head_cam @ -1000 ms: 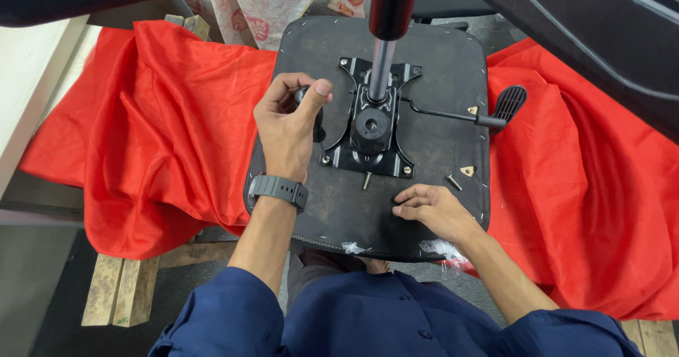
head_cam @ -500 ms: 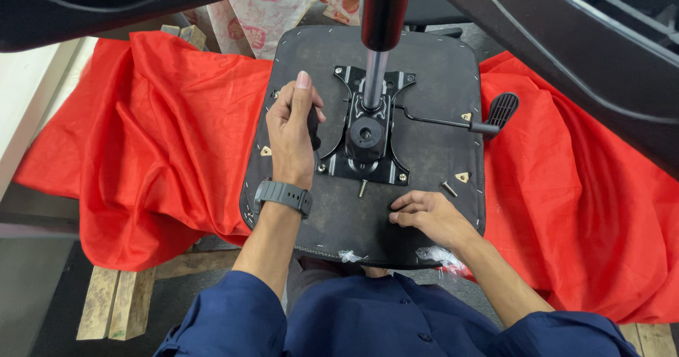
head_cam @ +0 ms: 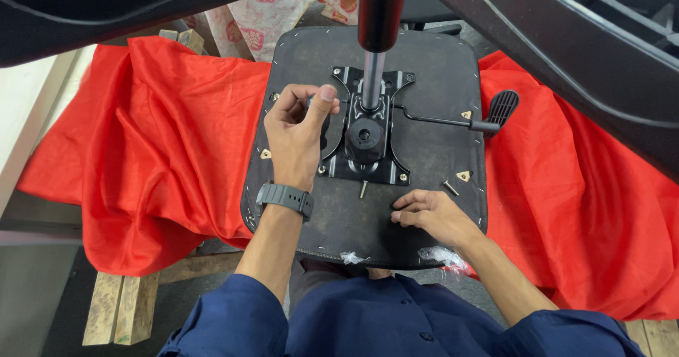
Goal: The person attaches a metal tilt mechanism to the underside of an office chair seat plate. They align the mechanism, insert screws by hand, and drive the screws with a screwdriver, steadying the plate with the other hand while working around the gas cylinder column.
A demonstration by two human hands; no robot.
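Head view, looking down. An upturned chair seat (head_cam: pixel 424 67), dark and roughly square, lies on a red cloth (head_cam: pixel 163 159) spread over the counter. A black metal plate (head_cam: pixel 368 134) is bolted at the seat's centre, and a gas cylinder (head_cam: pixel 377 17) rises from it toward the camera. A lever (head_cam: pixel 453 122) runs from the plate to the right and ends in a ribbed black paddle (head_cam: pixel 502 106) at the seat's edge.

The left hand (head_cam: pixel 297 134) rests at the left side of the plate. Its grip is curled: fingers folded inward, thumb raised with its tip near the plate's upper left corner. A small dark object seems to be enclosed between thumb and fingers, but the picture does not show it clearly enough to tell what it is. A grey wristwatch (head_cam: pixel 285 198) sits on the left wrist.

The right hand (head_cam: pixel 430 214) lies palm down on the seat's lower right area, fingers loosely bent and pointing left, their tips touching the seat surface; it pinches nothing visible. Two loose bolts lie on the seat: one (head_cam: pixel 363 188) just below the plate, another (head_cam: pixel 450 186) just above the right hand.

Both forearms emerge from dark blue sleeves (head_cam: pixel 368 321). Wooden slats (head_cam: pixel 117 307) show beneath the cloth at lower left.
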